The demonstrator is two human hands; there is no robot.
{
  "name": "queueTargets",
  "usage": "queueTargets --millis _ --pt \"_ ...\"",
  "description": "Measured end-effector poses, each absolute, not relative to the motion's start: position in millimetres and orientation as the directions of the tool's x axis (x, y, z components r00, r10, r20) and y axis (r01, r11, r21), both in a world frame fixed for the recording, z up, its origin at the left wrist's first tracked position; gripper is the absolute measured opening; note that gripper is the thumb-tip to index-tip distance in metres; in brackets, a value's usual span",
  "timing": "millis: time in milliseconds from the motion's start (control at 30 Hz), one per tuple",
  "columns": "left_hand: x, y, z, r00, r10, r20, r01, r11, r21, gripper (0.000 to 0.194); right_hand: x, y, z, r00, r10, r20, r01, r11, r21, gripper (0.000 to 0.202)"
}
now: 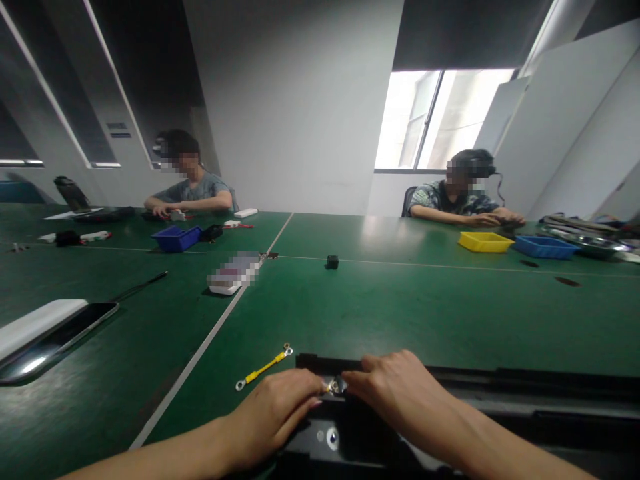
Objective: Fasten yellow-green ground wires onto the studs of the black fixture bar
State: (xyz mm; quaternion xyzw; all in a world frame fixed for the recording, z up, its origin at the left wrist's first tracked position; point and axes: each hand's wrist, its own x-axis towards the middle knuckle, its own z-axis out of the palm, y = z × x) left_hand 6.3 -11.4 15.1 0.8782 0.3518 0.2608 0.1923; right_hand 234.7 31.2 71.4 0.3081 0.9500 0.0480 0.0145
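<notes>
My left hand [283,410] reaches in from the lower left, its fingers pressed together at a small shiny metal ring piece [335,386]. From the other side my right hand [395,383] meets the same spot with closed, curled fingers. What its fingertips hold is hidden. Both hands are over the left end of a long black housing [500,380], which runs off to the right. A round metal fitting [333,437] sits in the housing below my hands. Just beyond my left hand lies a short yellow cable with ring terminals [264,367].
On the green table [425,307] are a phone [65,340], a white box [45,320], a pale device [233,273] and a small black cube [333,262]. Blue [177,238] and yellow trays [484,242] stand farther back. Two people [193,190] sit across the table.
</notes>
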Motion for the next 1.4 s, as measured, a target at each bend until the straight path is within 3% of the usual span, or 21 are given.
queueTargets --millis 300,1100,1400 --pt "5.9 -12.5 15.1 0.612 0.718 0.332 0.521 -0.682 0.514 0.024 244.8 44.1 67.2 -0.881 0.467 0.077 0.473 0.874 0.108 0.017" --pt "6.1 -12.4 17.6 0.616 0.705 0.35 0.516 -0.698 0.497 0.024 245.8 51.8 76.6 -0.909 0.407 0.089 0.415 0.905 0.097 0.027" --pt "5.1 -11.7 15.7 0.619 0.71 0.337 0.514 -0.69 0.51 0.024 246.5 54.7 77.9 -0.909 0.413 0.061 0.416 0.909 0.029 0.025"
